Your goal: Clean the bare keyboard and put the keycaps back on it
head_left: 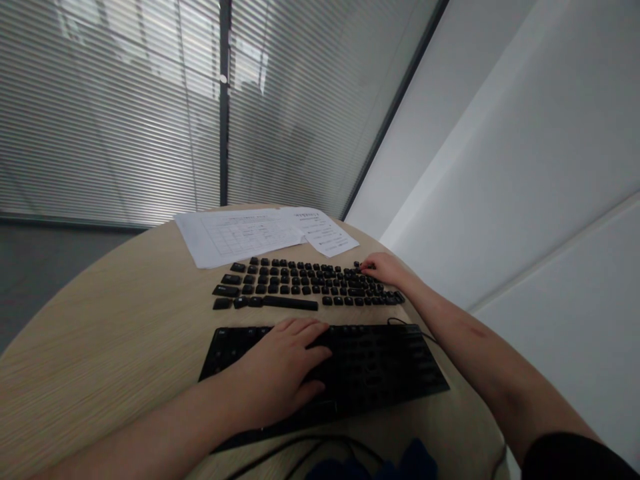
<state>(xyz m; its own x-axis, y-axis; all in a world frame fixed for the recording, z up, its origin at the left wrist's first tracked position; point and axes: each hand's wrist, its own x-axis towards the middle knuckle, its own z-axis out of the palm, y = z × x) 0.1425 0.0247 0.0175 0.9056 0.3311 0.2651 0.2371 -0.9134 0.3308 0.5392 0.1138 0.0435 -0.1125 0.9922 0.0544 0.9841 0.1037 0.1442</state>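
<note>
A black keyboard (390,373) lies near the front of the round table, and much of its right part looks stripped of keycaps. My left hand (287,367) rests on its left half with fingers stretched out and apart, hiding the keys beneath. Beyond the keyboard, loose black keycaps (295,281) are laid out in rows, with a long space bar keycap (290,303) in the nearest row. At the far right end of these rows, my right hand (386,269) pinches a small black keycap (370,267) between its fingertips, which partly cover it.
Printed paper sheets (240,233) lie at the table's far side. A black cable (310,440) loops along the near edge, beside a dark blue object (400,463) that I cannot make out. A white wall (550,167) stands close on the right; glass with blinds (125,120) is behind.
</note>
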